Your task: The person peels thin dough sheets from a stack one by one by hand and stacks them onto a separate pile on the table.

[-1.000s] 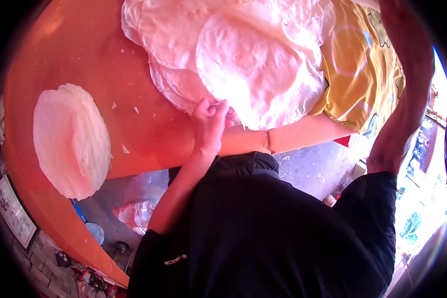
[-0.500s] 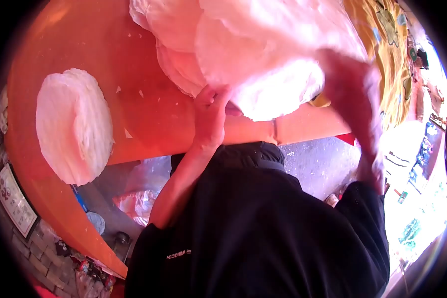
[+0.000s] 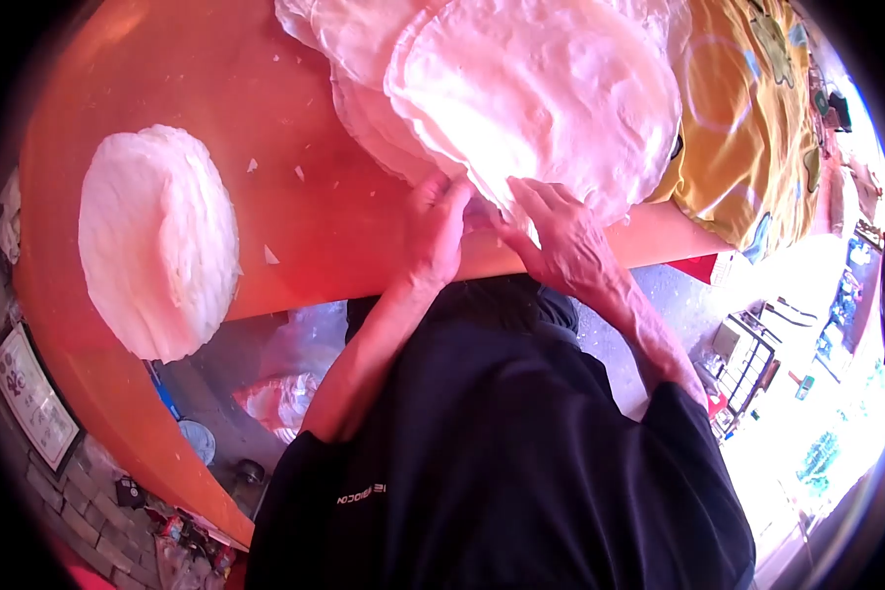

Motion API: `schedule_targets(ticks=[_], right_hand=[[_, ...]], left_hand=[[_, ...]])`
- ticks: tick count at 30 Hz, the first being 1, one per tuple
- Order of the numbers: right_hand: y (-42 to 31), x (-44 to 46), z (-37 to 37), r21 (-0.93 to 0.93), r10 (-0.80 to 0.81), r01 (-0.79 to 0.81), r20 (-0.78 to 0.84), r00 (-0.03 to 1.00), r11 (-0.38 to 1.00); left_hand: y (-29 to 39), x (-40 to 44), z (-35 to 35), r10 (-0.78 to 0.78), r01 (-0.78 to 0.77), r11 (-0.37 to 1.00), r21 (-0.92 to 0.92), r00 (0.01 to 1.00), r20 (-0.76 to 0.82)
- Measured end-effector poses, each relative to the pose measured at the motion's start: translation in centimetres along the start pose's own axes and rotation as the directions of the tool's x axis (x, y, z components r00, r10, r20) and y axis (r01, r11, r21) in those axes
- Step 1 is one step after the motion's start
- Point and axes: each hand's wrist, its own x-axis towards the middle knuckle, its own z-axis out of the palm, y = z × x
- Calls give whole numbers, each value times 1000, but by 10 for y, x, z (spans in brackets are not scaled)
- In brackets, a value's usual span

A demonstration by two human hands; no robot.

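1 sheet (image 3: 560, 108); L hand (image 3: 437, 224) curled @edge; R hand (image 3: 563, 239) touching, half-spread

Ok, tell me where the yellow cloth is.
In the head view, the yellow cloth is at the upper right, directly right of the big pile of thin, pale sheets.

two sheet piles (image 3: 157, 246) (image 3: 551, 88), one yellow cloth (image 3: 733, 147), seemingly one sign (image 3: 34, 396)

a smooth orange table (image 3: 216, 79) with a curved edge bears a broad, overlapping pile of thin, pale, round sheets (image 3: 570, 88), a separate pale, wrinkled oval stack (image 3: 133, 246), small white angular flakes (image 3: 270, 256) and, beside the pile, a yellow patterned cloth (image 3: 728, 147).
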Motion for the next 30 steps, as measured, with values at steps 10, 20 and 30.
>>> schedule_targets(ticks=[10, 20, 30], right_hand=[[-20, 42, -10, -86, 237, -234, 28, 971, 968], [31, 119, -245, -438, -268, 125, -282, 921, 890], [58, 183, -83, -948, -465, 208, 76, 882, 240]], left_hand=[[30, 15, 37, 96, -107, 991, 82, 987, 128], [53, 61, -28, 160, -137, 984, 118, 962, -220], [68, 81, -18, 106, -113, 993, -25, 973, -204]])
